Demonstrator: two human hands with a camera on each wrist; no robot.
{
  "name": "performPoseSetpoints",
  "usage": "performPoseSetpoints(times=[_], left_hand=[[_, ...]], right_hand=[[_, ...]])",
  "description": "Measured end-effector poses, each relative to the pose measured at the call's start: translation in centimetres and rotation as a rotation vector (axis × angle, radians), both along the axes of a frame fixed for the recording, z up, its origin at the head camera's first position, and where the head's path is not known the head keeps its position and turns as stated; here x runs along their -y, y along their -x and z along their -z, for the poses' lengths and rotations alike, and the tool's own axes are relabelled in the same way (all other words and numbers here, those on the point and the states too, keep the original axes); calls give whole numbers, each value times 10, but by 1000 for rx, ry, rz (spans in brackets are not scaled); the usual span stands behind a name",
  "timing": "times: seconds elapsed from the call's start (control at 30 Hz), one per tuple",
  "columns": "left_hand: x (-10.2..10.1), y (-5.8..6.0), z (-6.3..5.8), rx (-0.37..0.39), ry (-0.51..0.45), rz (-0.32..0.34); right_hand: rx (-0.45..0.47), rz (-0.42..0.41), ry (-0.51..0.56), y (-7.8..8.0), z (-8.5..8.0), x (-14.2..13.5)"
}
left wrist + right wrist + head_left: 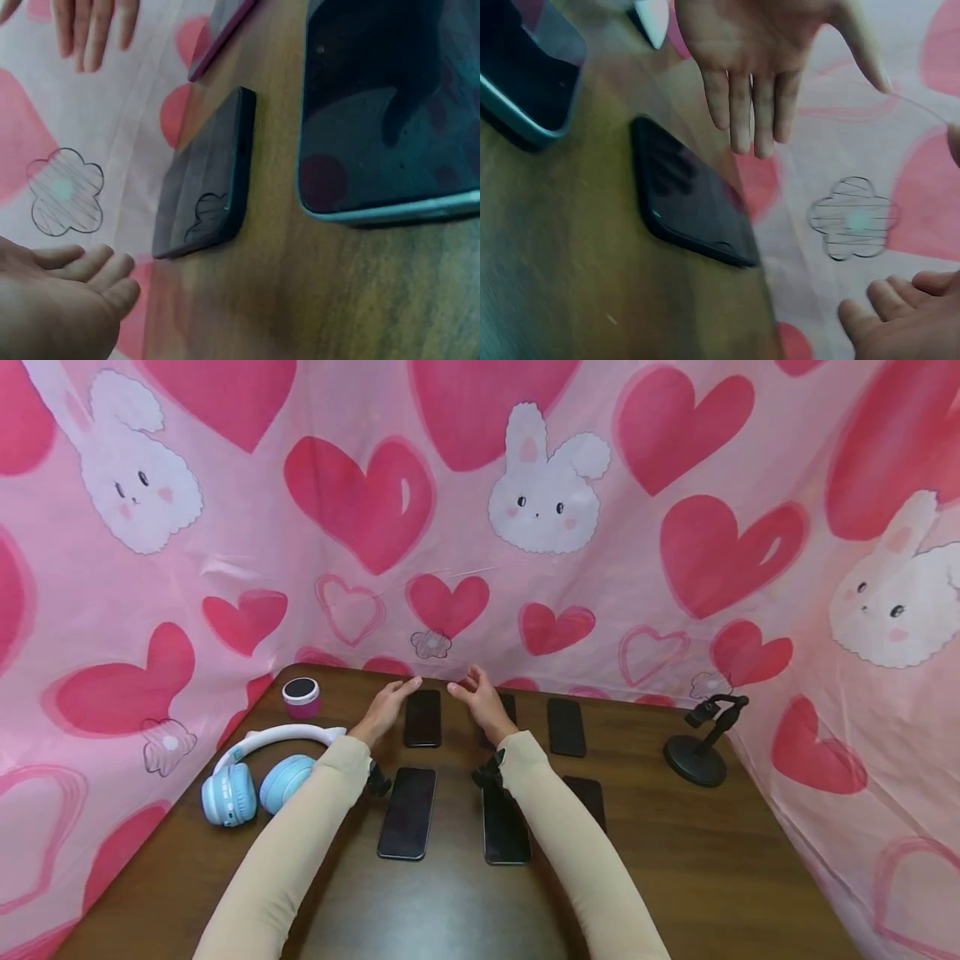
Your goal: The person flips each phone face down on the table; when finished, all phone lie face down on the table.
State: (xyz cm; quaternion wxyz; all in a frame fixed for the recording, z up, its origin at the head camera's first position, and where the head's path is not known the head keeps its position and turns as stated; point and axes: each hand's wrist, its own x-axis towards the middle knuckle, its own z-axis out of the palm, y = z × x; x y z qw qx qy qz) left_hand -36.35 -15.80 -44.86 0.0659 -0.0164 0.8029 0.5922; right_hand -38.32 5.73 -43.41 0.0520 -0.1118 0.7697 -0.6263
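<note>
My left hand (384, 710) and right hand (483, 702) hover above the far part of the table, palms facing each other, fingers extended and holding nothing. Below the gap between them a black phone (423, 718) lies flat, screen up; it also shows in the left wrist view as a dark phone (206, 176) and in the right wrist view as a dark slab (694, 199). Partly hidden behind my right hand is another phone (509, 706). Nearer me, one phone (407, 814) lies by my left wrist and another phone (506, 827) under my right wrist.
Further right lie a dark phone (566, 727) and a phone (588, 799) partly covered by my right sleeve. Blue-and-white headphones (232, 793) and a small pink cylinder (302, 697) stand left. A black stand (697, 760) is at the right. Pink heart-print cloth (465, 527) borders the table.
</note>
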Motion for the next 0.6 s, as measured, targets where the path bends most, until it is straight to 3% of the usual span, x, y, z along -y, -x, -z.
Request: performPoseSetpoints(times=[0.1, 0.2, 0.43, 0.6], left_hand=[[2, -1, 10, 60, 6, 0], [3, 0, 11, 98, 14, 22], [0, 8, 8, 128, 14, 81], [-2, 11, 6, 160, 12, 92]], right_hand=[[98, -51, 1, -1, 14, 9], [185, -81, -3, 2, 23, 16], [232, -46, -17, 10, 39, 31], [240, -41, -29, 9, 41, 39]])
